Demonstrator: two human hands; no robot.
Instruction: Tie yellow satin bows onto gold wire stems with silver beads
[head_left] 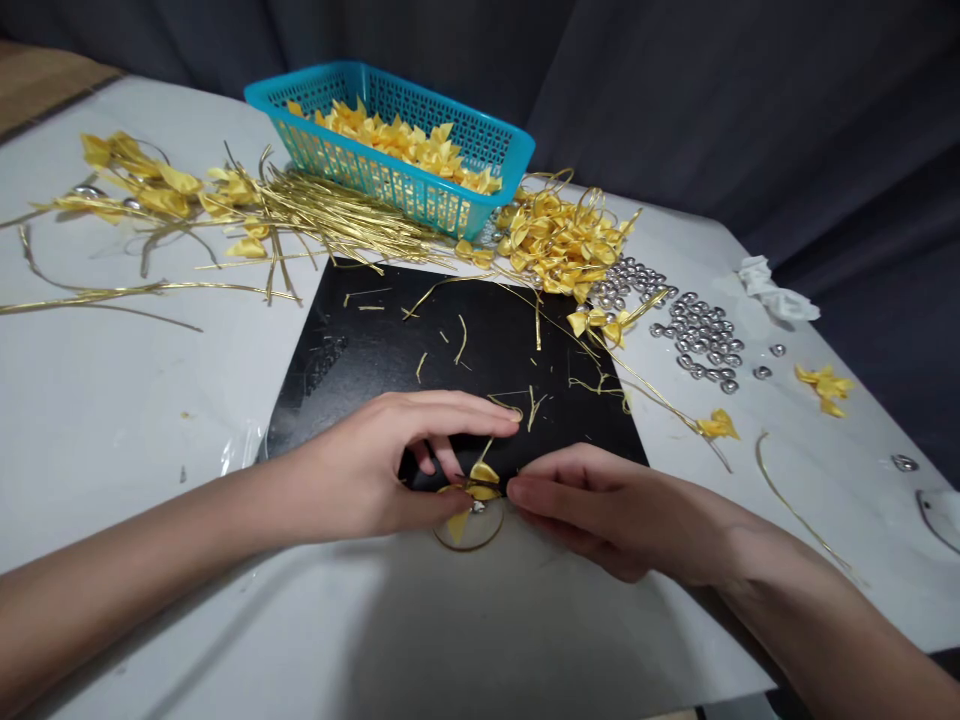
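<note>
Near the front edge of the black mat, a small yellow ribbon bow (484,475) has a silver bead at its middle and a thin gold cord curving below it. My left hand (390,460) holds the bow at the thumb, with its index finger stretched out above. My right hand (592,505) is closed in a pinch beside the bow. From its fingertips a thin dark pointed tool (491,485) reaches across the bow. Most of that tool is hidden in the hand, so its kind cannot be made out.
Gold cord snippets lie on the black mat (360,350). Behind it stand a blue basket (517,150) of yellow bows, a bundle of gold cords (352,215) and a pile of corded bows (562,240). Silver beads (705,335) are scattered at the right on the white table (150,400).
</note>
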